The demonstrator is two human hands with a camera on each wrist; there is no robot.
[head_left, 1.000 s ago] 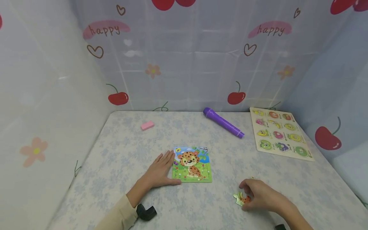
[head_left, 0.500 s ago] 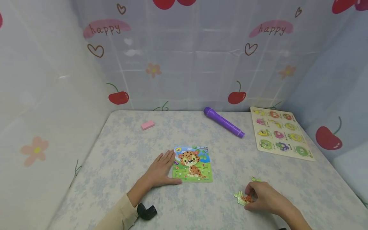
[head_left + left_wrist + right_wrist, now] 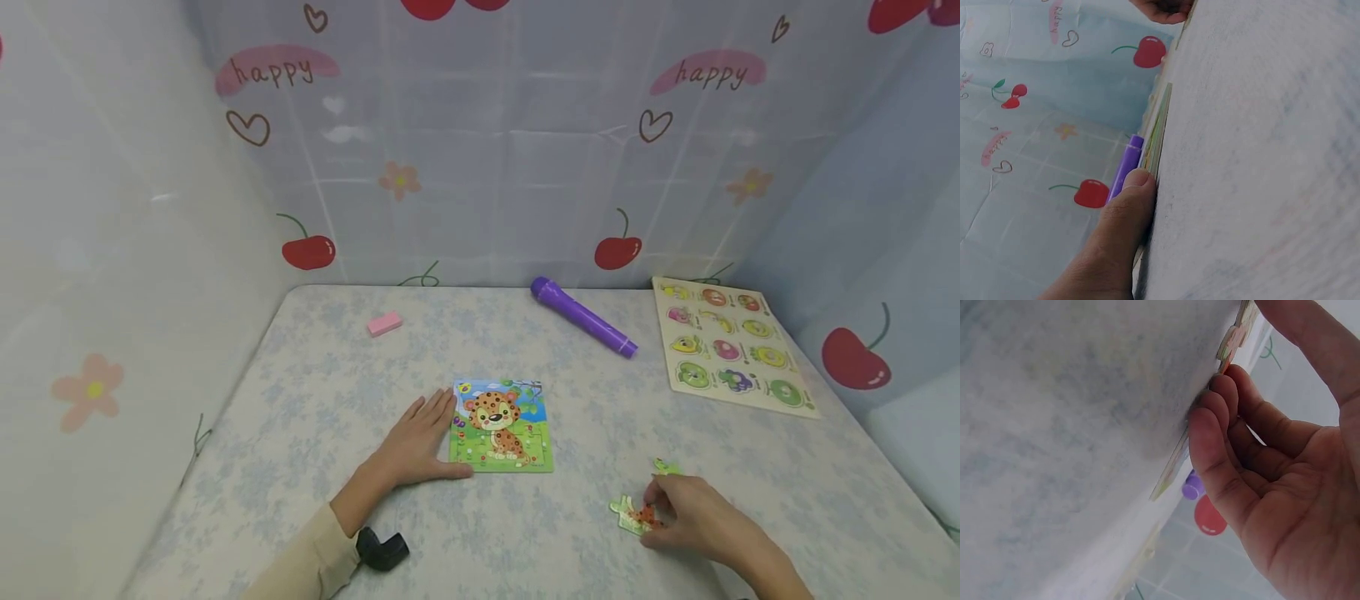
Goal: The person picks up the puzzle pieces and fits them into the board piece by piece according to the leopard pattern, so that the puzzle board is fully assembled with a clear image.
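Observation:
A square leopard puzzle board (image 3: 501,425) lies flat on the table in the head view. My left hand (image 3: 416,442) rests at its left side, fingers straight and spread, with the thumb at the lower left corner. To the right, my right hand (image 3: 697,517) pinches a leopard-patterned puzzle piece (image 3: 647,517) low at the table, between thumb and curled fingers. A pale green puzzle piece (image 3: 627,514) touches or joins it on the left; I cannot tell which. Another green piece (image 3: 664,467) lies just behind the right hand, partly hidden.
A purple toy microphone (image 3: 583,317) lies at the back, right of the middle. The wooden fruit puzzle board (image 3: 735,350) is at the back right. At the back left sits a pink eraser-like block (image 3: 385,324). Printed curtains enclose the table on three sides.
My right hand has shifted slightly right, showing more of the leopard-patterned piece and of the green piece behind. The left hand and the puzzle board have stayed in place.

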